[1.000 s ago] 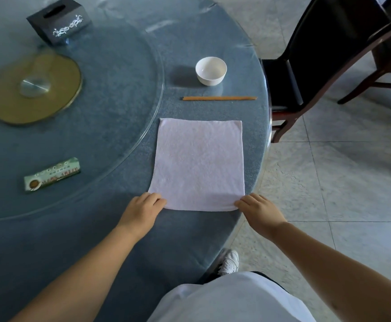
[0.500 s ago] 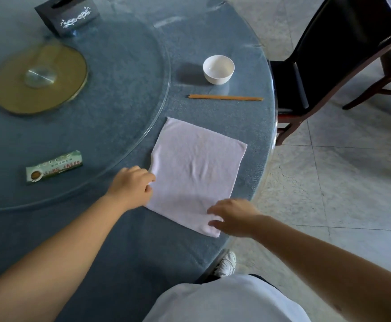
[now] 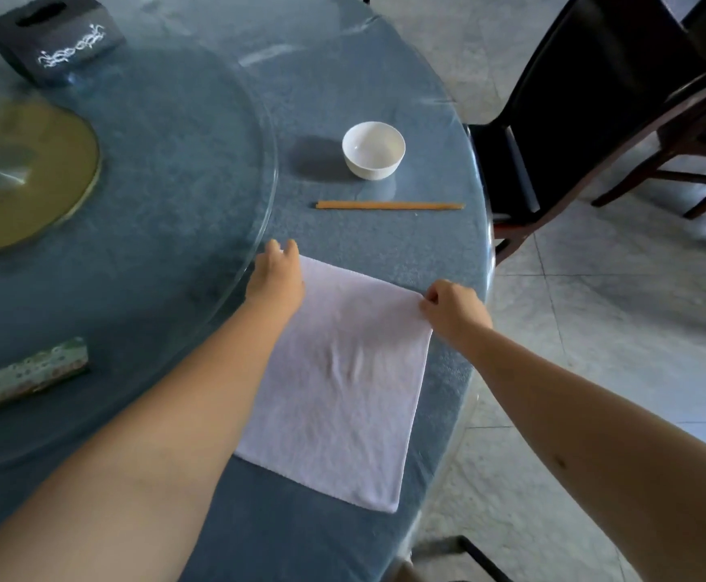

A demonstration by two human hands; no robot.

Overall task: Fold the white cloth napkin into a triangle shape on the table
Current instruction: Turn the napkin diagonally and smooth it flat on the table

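White square terry-cloth napkin (image 3: 342, 371) flat on blue round surface (image 3: 384, 249). Left hand (image 3: 277, 276) fingers loosely together, pressing far-left corner; right hand (image 3: 454, 306) pinching far-right corner. Advice: lift one corner only, carry diagonally onto opposite corner, align edges.

White cloth napkin (image 3: 342, 380): one unfolded, roughly square sheet lying flat on the blue table (image 3: 384, 254) near its right edge, skewed so its corners point diagonally. Surface shows shallow wrinkles near the centre. No fold is made.
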